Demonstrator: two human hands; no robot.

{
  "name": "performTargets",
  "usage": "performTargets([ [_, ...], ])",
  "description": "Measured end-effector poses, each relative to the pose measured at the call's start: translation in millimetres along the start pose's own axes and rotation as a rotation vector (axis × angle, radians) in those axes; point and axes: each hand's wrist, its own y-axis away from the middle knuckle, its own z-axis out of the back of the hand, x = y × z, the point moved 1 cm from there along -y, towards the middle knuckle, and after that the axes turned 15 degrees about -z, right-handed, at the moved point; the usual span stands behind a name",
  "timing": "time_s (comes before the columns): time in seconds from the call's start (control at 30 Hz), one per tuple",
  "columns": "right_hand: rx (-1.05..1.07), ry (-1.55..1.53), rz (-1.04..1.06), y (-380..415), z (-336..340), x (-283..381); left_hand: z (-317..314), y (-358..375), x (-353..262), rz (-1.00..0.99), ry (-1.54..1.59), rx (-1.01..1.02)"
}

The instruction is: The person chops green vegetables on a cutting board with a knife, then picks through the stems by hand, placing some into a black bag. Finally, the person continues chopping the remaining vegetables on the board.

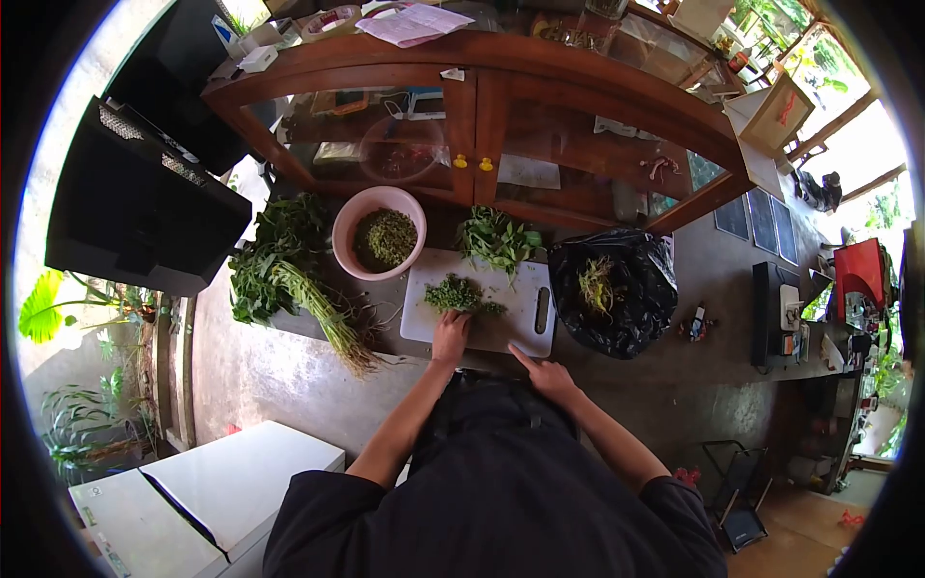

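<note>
My left hand (451, 337) is at the near side of a pile of chopped green leaves (455, 292) on a white cutting board (421, 323). Its fingers are bent down against the pile, and what they grip is hidden. At the board's near edge is my right hand (549, 376), index finger stretched toward the board and the other fingers curled; nothing shows in it. A bunch of leafy stems (499, 239) lies across the board's far edge. The board's slotted handle (542, 310) is at its right end.
Left of the board stand a pink basin (339, 252) of chopped greens and a large heap of leafy stalks (313, 299) with roots. A black plastic bag (631, 323) holding plant scraps (597, 286) sits at the right. Behind rises a glass-doored wooden cabinet (474, 135).
</note>
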Motion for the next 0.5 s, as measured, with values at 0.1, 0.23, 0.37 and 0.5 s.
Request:
performTargets([
  [0.1, 0.08, 0.096, -0.018, 7, 4, -13, -1, 1, 3, 0.012, 0.022, 0.001],
  [0.23, 0.044, 0.059, -0.013, 0, -6, -8, -4, 1, 3, 0.009, 0.019, -0.001],
  [0.37, -0.098, 0.028, 0.042, -3, -16, -11, 2, 1, 1, 0.003, 0.047, -0.008],
  [0.5, -0.054, 0.058, 0.008, 3, -9, -17, 9, 4, -5, -0.034, 0.057, -0.006],
])
